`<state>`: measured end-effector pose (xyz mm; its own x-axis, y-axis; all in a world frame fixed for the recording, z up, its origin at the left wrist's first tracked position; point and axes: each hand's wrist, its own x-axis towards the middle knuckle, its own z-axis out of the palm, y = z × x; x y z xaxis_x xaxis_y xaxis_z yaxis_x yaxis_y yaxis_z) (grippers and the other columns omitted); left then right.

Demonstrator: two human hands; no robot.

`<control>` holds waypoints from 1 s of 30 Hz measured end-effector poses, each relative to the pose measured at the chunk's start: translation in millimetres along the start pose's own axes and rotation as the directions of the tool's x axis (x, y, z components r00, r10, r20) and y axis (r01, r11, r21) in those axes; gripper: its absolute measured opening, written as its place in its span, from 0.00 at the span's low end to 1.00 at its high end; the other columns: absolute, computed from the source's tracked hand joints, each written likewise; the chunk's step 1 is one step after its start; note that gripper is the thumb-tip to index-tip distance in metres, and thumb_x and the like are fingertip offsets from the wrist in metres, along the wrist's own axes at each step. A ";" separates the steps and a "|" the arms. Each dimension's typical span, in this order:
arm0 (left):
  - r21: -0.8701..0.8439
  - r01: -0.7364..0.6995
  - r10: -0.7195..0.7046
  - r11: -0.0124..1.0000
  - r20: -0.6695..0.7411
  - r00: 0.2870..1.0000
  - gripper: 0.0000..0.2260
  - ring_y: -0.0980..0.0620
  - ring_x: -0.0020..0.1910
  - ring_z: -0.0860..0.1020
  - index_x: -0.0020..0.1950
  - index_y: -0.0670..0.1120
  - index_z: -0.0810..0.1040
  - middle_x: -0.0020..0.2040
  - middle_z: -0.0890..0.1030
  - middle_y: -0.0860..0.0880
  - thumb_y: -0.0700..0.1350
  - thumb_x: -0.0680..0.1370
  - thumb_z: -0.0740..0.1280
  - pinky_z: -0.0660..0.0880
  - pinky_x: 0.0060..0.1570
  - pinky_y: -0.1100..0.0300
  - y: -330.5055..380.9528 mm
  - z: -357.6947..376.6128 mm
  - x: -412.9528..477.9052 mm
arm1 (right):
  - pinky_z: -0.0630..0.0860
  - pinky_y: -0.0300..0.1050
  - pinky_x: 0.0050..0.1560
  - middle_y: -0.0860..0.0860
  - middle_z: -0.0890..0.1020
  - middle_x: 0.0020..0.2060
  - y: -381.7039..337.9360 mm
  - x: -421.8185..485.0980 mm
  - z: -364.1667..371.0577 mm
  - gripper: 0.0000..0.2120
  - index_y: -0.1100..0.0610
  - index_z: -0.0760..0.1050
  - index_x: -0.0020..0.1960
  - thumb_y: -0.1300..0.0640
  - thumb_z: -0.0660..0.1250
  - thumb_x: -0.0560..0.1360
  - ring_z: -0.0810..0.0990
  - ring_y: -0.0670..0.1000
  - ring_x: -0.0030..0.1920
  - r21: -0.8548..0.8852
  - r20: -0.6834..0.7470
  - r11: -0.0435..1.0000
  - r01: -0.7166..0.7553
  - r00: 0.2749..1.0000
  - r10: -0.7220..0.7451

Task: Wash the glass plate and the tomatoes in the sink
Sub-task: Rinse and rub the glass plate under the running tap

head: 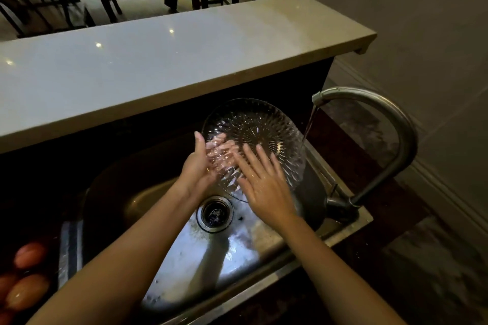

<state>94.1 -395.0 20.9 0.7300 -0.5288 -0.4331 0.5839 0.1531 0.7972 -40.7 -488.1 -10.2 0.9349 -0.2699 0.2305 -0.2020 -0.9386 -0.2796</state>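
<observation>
2 hands (200, 169) (264, 182) sandwich tilted glass plate (261, 129) over sink (184, 253).

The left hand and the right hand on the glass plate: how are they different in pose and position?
The left hand grips the glass plate at its left edge, its fingers showing through the glass from behind; the right hand lies flat and open on the near face, fingers spread. The left hand stands edge-on, thumb up; the right hand shows its back to the camera. Both touch the tilted plate above the sink.
</observation>
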 end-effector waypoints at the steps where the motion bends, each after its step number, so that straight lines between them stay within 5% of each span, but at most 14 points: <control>1: -0.027 0.022 -0.023 0.999 -0.009 1.000 0.29 0.49 0.44 0.85 0.55 0.44 0.79 0.44 0.86 0.44 0.63 0.78 0.48 0.81 0.38 0.58 -2.6 -1.7 0.0 | 0.47 0.54 0.76 0.44 0.51 0.75 1.9 -0.9 -1.9 0.24 0.43 0.44 0.75 0.43 0.41 0.80 0.47 0.51 0.77 -0.019 -0.004 1.000 0.012 1.000 -0.012; 6: -0.124 0.061 -0.070 0.990 -0.064 0.996 0.28 0.50 0.41 0.85 0.52 0.45 0.78 0.41 0.86 0.45 0.64 0.78 0.48 0.80 0.34 0.60 -13.2 -19.3 2.4 | 0.41 0.55 0.75 0.42 0.50 0.74 17.6 15.5 -15.7 0.25 0.45 0.52 0.74 0.42 0.41 0.79 0.47 0.50 0.76 -0.027 -0.055 0.983 -0.180 0.982 0.178; 9: -0.176 0.092 -0.110 0.980 -0.096 0.989 0.29 0.47 0.48 0.84 0.56 0.44 0.77 0.48 0.85 0.43 0.64 0.77 0.48 0.77 0.56 0.53 -22.3 -34.4 2.6 | 0.41 0.57 0.73 0.43 0.46 0.75 44.4 36.1 -27.2 0.26 0.43 0.48 0.75 0.39 0.44 0.78 0.45 0.52 0.76 0.062 0.010 0.901 -0.430 0.903 0.430; 12: -0.274 0.193 -0.228 0.942 -0.100 0.969 0.30 0.39 0.63 0.75 0.63 0.44 0.75 0.62 0.77 0.37 0.65 0.76 0.51 0.65 0.69 0.44 -31.4 -40.6 -1.1 | 0.66 0.56 0.65 0.55 0.63 0.73 67.2 57.1 -40.8 0.26 0.49 0.58 0.73 0.39 0.50 0.78 0.65 0.59 0.70 0.371 0.229 0.647 -0.666 0.741 0.631; 16: -0.267 0.225 -0.262 0.937 -0.113 0.958 0.33 0.39 0.66 0.72 0.68 0.40 0.71 0.65 0.75 0.37 0.65 0.76 0.51 0.63 0.71 0.46 -28.2 -36.8 -2.0 | 0.80 0.46 0.39 0.55 0.84 0.36 82.1 56.5 -55.6 0.17 0.60 0.75 0.49 0.47 0.57 0.79 0.84 0.52 0.37 0.778 0.471 0.091 -0.621 0.673 0.571; 18: -0.143 0.158 -0.184 0.977 -0.193 0.964 0.29 0.40 0.59 0.77 0.65 0.39 0.73 0.60 0.78 0.39 0.62 0.78 0.53 0.72 0.64 0.47 -19.9 -29.7 2.0 | 0.79 0.43 0.32 0.52 0.82 0.29 84.2 49.9 -58.9 0.15 0.59 0.75 0.44 0.49 0.57 0.79 0.81 0.49 0.28 0.847 0.464 -0.030 -0.531 0.710 0.531; 20: 0.237 0.030 0.054 0.971 -0.337 0.940 0.23 0.47 0.45 0.79 0.60 0.36 0.71 0.53 0.77 0.40 0.54 0.81 0.52 0.77 0.45 0.60 -12.2 -14.5 5.6 | 0.79 0.42 0.30 0.51 0.82 0.30 80.2 44.9 -61.0 0.15 0.58 0.75 0.43 0.48 0.58 0.79 0.80 0.48 0.27 0.882 0.415 -0.047 -0.469 0.725 0.550; 21: 0.504 -0.022 0.239 0.863 -0.371 0.897 0.20 0.49 0.45 0.76 0.60 0.37 0.71 0.53 0.75 0.39 0.52 0.82 0.51 0.74 0.42 0.63 -11.1 -4.5 6.8 | 0.79 0.43 0.31 0.50 0.82 0.29 77.6 43.9 -62.5 0.15 0.57 0.76 0.42 0.48 0.60 0.78 0.81 0.47 0.27 0.888 0.401 -0.063 -0.455 0.701 0.590; 22: 0.729 -0.058 0.408 0.682 -0.314 0.857 0.20 0.48 0.52 0.75 0.64 0.39 0.69 0.59 0.73 0.38 0.51 0.82 0.51 0.72 0.48 0.62 -12.5 5.7 6.4 | 0.79 0.44 0.33 0.50 0.82 0.27 74.5 44.0 -64.7 0.15 0.57 0.76 0.41 0.47 0.61 0.77 0.81 0.47 0.27 0.892 0.398 -0.099 -0.442 0.660 0.637; 24: 0.938 -0.099 0.520 0.334 -0.095 0.849 0.24 0.43 0.71 0.63 0.74 0.45 0.59 0.74 0.62 0.42 0.55 0.81 0.51 0.63 0.68 0.49 -27.0 24.3 2.6 | 0.77 0.47 0.35 0.51 0.81 0.27 68.1 45.8 -70.1 0.15 0.57 0.76 0.39 0.48 0.62 0.77 0.80 0.49 0.26 0.907 0.388 -0.179 -0.382 0.588 0.710; 28: 0.944 -0.330 0.453 -0.030 0.307 0.837 0.26 0.51 0.77 0.43 0.77 0.51 0.49 0.78 0.46 0.50 0.58 0.80 0.47 0.38 0.72 0.43 -63.7 62.0 -18.3 | 0.79 0.49 0.40 0.54 0.80 0.28 56.6 41.2 -78.0 0.15 0.58 0.73 0.38 0.50 0.59 0.79 0.79 0.53 0.30 0.947 0.303 -0.179 -0.265 0.567 0.766; 30: 0.909 -0.414 0.408 -0.036 0.392 0.825 0.25 0.51 0.77 0.42 0.77 0.52 0.48 0.78 0.46 0.51 0.57 0.81 0.45 0.37 0.72 0.42 -67.5 85.2 -24.0 | 0.78 0.41 0.32 0.51 0.80 0.26 51.2 34.7 -78.2 0.15 0.58 0.74 0.39 0.51 0.58 0.79 0.80 0.48 0.27 0.962 0.260 -0.162 -0.218 0.571 0.778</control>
<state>6.9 -463.8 13.4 0.7010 -0.7007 0.1328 -0.6464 -0.5455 0.5334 -41.4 -562.3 56.3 0.4529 -0.8288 -0.3285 0.1103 0.4177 -0.9019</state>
